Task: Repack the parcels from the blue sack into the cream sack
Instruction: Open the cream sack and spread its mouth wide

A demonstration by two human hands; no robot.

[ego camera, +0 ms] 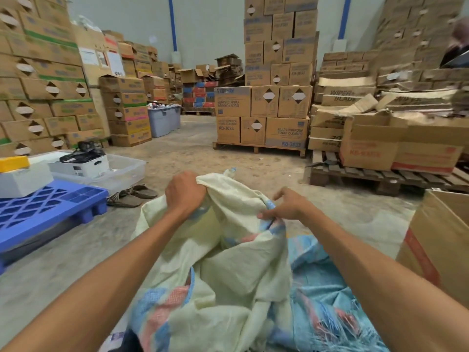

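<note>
The cream sack (228, 270) lies crumpled on the floor in front of me, its mouth raised. My left hand (185, 191) grips a bunched fold of its upper edge. My right hand (284, 207) pinches the sack's rim where a blue stitched hem shows. The blue sack (319, 288) lies flat under and to the right of the cream one, its frayed edge near my right forearm. Faint blue and pink shapes show through the cream weave; no parcel is plainly visible.
A blue plastic pallet (45, 207) sits at left with white bins (83, 166) and sandals (132, 195) beside it. A cardboard box (441, 245) stands at right. Wooden pallets (368, 174) with stacked cartons ring the concrete floor.
</note>
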